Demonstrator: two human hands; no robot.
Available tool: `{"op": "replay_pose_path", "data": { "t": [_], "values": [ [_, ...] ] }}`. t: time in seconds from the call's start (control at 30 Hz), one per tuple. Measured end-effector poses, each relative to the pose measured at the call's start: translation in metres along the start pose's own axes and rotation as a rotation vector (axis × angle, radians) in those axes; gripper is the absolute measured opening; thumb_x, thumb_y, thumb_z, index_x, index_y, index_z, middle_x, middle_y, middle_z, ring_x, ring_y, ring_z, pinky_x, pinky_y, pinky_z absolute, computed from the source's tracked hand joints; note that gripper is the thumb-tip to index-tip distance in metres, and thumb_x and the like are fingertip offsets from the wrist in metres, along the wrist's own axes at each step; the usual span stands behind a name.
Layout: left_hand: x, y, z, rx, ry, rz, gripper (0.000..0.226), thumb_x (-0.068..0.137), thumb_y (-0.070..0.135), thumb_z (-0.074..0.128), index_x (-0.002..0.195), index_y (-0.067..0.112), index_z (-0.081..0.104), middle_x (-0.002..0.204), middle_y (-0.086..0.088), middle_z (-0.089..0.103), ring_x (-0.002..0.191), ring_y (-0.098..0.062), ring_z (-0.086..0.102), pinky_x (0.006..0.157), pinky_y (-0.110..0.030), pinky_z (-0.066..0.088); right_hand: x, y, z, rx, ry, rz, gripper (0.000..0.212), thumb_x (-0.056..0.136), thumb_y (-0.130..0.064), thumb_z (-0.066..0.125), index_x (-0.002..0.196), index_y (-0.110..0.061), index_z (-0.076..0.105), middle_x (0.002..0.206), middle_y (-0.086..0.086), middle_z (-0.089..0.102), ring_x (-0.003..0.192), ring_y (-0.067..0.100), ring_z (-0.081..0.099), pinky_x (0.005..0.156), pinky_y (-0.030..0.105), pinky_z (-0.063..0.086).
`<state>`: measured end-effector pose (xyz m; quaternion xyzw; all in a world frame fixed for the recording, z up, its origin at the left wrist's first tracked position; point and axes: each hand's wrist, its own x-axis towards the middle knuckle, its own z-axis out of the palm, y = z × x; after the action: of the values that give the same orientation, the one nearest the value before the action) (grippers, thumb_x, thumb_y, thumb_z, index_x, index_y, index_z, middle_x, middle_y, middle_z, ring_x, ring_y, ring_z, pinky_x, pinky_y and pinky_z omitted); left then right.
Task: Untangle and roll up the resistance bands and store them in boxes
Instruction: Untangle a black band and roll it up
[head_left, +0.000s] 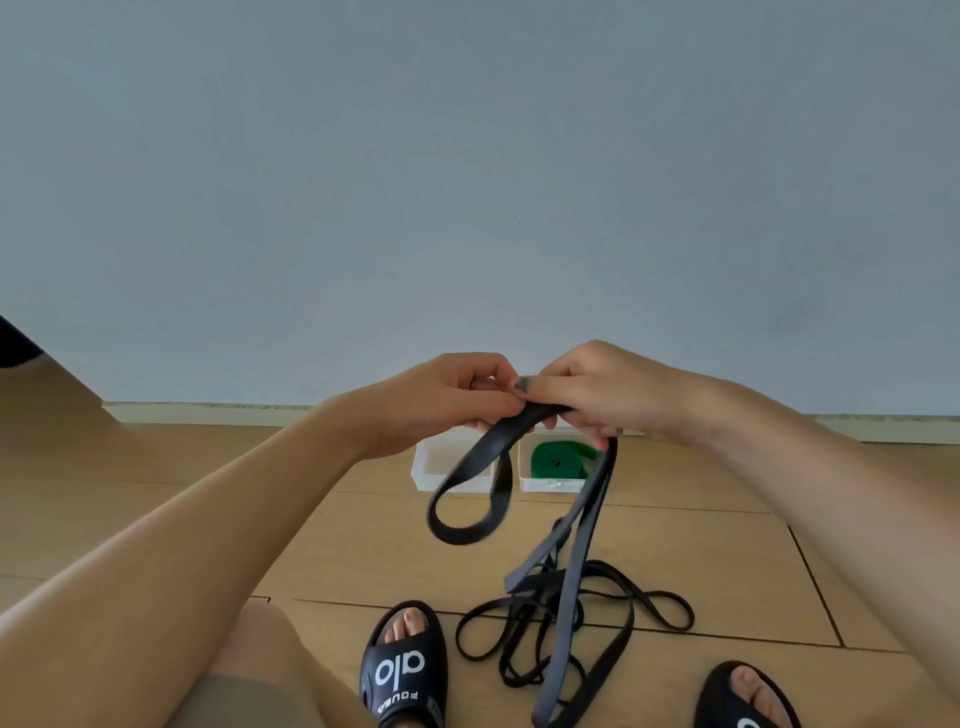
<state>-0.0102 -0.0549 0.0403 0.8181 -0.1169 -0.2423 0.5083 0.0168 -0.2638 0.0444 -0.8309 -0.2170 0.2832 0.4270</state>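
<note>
Above floor | both hands (519, 395) pinch black band (470, 483); boxes (498, 467) beyond

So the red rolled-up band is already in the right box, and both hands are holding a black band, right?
Not quite: the rolled band in the right box is green, as the head view shows. Both the left hand and right hand do hold a black band.

held band: a flat black rubber resistance band (470, 483), its top end pinched up high, a loop hanging below and long strands trailing to the floor
floor pile: thin black rubber bands (597, 613), tangled on the wood floor
left box: clear plastic box (425, 467), near the wall
right box: clear plastic box (540, 484) just beside it, holding a rolled green band (558, 457)
</note>
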Motion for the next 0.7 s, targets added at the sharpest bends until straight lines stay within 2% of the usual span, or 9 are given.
{"op": "replay_pose_path", "data": {
  "t": [0.1,0.23,0.3,0.4,0.5,0.57,0.6,0.63,0.7],
  "values": [
    [-0.004,-0.001,-0.003,0.007,-0.031,-0.03,0.018,0.107,0.024,0.051,0.109,0.007,0.057,0.104,-0.006,0.078,0.103,-0.018,0.073,0.097,-0.026,0.05,-0.001,0.001,-0.01,0.116,0.063,0.009,0.044,0.105,-0.039,0.057,0.072,-0.01,0.059,0.049,-0.004,0.029,0.045,0.014,0.027,0.054,0.028,0.036],
    [-0.009,-0.007,-0.01,0.023,-0.066,-0.034,0.013,0.108,0.02,0.05,0.114,0.01,0.056,0.104,-0.002,0.078,0.105,-0.015,0.072,0.099,-0.026,0.047,-0.008,0.005,-0.022,0.199,0.113,0.037,0.041,0.104,-0.04,0.06,0.076,-0.009,0.06,0.052,-0.003,0.029,0.048,0.014,0.026,0.057,0.029,0.034],
    [-0.01,-0.011,-0.013,0.034,-0.061,-0.04,0.011,0.107,0.018,0.052,0.114,0.015,0.059,0.108,-0.003,0.078,0.109,-0.017,0.071,0.102,-0.029,0.047,-0.009,0.009,-0.026,0.211,0.126,0.05,0.042,0.104,-0.039,0.06,0.072,-0.011,0.059,0.052,-0.002,0.03,0.048,0.014,0.028,0.057,0.028,0.035],
    [-0.008,-0.015,-0.015,-0.024,-0.016,-0.041,0.006,0.105,0.012,0.056,0.106,0.008,0.06,0.11,-0.008,0.076,0.108,-0.024,0.072,0.103,-0.033,0.052,-0.008,0.012,-0.027,0.194,0.117,0.069,0.041,0.104,-0.037,0.058,0.074,-0.01,0.058,0.051,0.0,0.035,0.048,0.015,0.035,0.058,0.028,0.04],
    [-0.005,-0.014,-0.013,-0.05,0.02,-0.023,0.006,0.102,0.008,0.059,0.102,0.002,0.062,0.102,-0.012,0.076,0.088,-0.022,0.07,0.088,-0.031,0.058,-0.006,0.009,-0.025,0.152,0.043,0.089,0.046,0.105,-0.042,0.053,0.081,-0.005,0.065,0.06,0.011,0.059,0.059,0.023,0.054,0.065,0.033,0.05],
    [-0.004,-0.008,-0.008,-0.016,0.033,0.006,0.006,0.101,0.008,0.06,0.098,0.005,0.064,0.086,0.0,0.075,0.074,-0.011,0.066,0.072,-0.021,0.053,-0.003,0.005,-0.017,0.096,-0.002,0.082,0.057,0.103,-0.054,0.051,0.086,-0.003,0.073,0.079,0.021,0.073,0.065,0.028,0.059,0.067,0.036,0.051],
    [-0.003,-0.005,-0.005,-0.012,0.04,0.013,0.007,0.101,0.008,0.061,0.095,0.007,0.064,0.079,0.005,0.073,0.069,-0.008,0.063,0.067,-0.017,0.05,-0.001,0.003,-0.012,0.034,-0.022,0.074,0.061,0.101,-0.059,0.051,0.087,-0.005,0.075,0.082,0.021,0.075,0.063,0.027,0.059,0.068,0.036,0.051],
    [-0.002,-0.003,-0.003,-0.011,0.041,0.013,0.009,0.101,0.008,0.061,0.092,0.009,0.063,0.073,0.009,0.07,0.063,-0.005,0.06,0.063,-0.014,0.047,0.0,0.0,-0.006,-0.039,-0.036,0.063,0.061,0.101,-0.06,0.051,0.084,-0.007,0.074,0.074,0.015,0.074,0.058,0.023,0.057,0.067,0.035,0.051],
    [-0.002,-0.001,-0.001,0.012,0.016,-0.008,0.013,0.101,0.011,0.062,0.089,0.011,0.06,0.063,0.013,0.063,0.057,-0.002,0.055,0.061,-0.011,0.044,0.002,-0.002,0.0,-0.129,-0.037,0.05,0.053,0.103,-0.053,0.054,0.08,-0.008,0.072,0.052,-0.002,0.059,0.046,0.015,0.048,0.063,0.031,0.048]
  ]
}}
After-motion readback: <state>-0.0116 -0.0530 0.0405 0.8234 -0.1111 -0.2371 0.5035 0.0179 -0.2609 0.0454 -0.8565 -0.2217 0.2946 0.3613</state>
